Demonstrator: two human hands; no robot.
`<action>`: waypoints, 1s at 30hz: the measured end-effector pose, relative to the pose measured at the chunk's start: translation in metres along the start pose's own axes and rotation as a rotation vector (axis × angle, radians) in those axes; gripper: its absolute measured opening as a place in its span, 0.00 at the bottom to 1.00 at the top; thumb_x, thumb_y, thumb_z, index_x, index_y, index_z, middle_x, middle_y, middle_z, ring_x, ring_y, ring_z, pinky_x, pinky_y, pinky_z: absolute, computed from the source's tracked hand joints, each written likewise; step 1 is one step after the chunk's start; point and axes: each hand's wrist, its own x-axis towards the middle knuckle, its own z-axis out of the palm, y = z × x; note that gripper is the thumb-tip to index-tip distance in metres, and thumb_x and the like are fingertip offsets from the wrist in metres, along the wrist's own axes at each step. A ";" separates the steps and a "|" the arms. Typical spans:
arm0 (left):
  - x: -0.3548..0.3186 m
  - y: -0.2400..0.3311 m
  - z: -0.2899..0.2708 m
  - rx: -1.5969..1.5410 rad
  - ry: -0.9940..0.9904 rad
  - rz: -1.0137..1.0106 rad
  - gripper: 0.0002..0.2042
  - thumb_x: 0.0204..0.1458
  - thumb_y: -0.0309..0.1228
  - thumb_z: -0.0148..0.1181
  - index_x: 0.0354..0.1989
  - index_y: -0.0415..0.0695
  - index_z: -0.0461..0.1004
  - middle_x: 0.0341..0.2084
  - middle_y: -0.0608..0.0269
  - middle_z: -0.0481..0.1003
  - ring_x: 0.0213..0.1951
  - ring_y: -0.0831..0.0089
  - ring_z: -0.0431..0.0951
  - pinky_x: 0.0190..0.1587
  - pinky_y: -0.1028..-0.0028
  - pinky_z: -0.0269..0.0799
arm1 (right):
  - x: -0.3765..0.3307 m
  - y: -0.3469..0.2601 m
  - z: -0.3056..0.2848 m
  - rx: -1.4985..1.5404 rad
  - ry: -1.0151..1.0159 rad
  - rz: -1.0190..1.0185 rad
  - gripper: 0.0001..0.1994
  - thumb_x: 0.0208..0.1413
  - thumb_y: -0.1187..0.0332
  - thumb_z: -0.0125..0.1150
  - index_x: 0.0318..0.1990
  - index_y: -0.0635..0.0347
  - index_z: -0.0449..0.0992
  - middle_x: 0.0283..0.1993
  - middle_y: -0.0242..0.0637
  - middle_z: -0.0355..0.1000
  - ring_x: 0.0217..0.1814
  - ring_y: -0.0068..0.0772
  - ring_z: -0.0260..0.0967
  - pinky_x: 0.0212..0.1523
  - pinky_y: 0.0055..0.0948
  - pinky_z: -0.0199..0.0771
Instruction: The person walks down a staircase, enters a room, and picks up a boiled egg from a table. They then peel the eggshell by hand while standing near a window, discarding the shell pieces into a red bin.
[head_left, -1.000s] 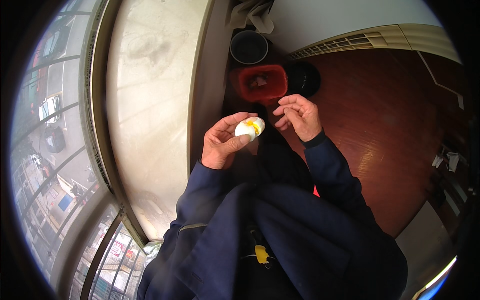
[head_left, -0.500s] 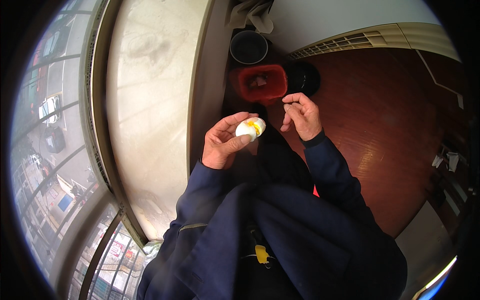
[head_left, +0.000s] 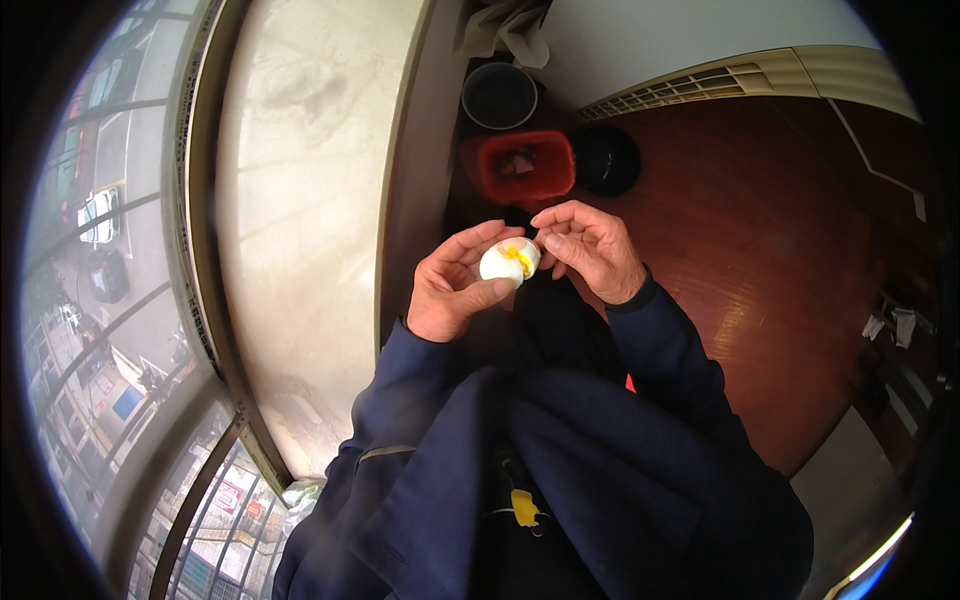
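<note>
My left hand (head_left: 452, 290) holds a white boiled egg (head_left: 507, 261) with yellow yolk showing at a gap in its side. My right hand (head_left: 590, 248) is curled just to the right of the egg, its fingertips touching the egg's upper right edge. Whether those fingers pinch a bit of shell cannot be made out. Both forearms are in dark blue sleeves and come up from my lap.
On the dark wooden floor (head_left: 760, 250) below the hands stand a red bin (head_left: 525, 165), a dark round container (head_left: 498, 95) and a black round object (head_left: 606, 160). A pale stone window ledge (head_left: 300, 190) and curved window frame run along the left.
My right hand, which was held apart from the egg to its right, has moved left and now touches the egg. The left hand has kept the egg nearly in place.
</note>
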 end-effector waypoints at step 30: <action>-0.001 -0.006 -0.011 -0.064 0.074 0.050 0.20 0.50 0.24 0.65 0.52 0.35 0.70 0.51 0.46 0.73 0.53 0.59 0.75 0.58 0.62 0.70 | -0.002 0.000 0.018 0.060 -0.067 0.088 0.10 0.61 0.72 0.55 0.47 0.67 0.73 0.36 0.39 0.76 0.31 0.21 0.74 0.31 0.20 0.78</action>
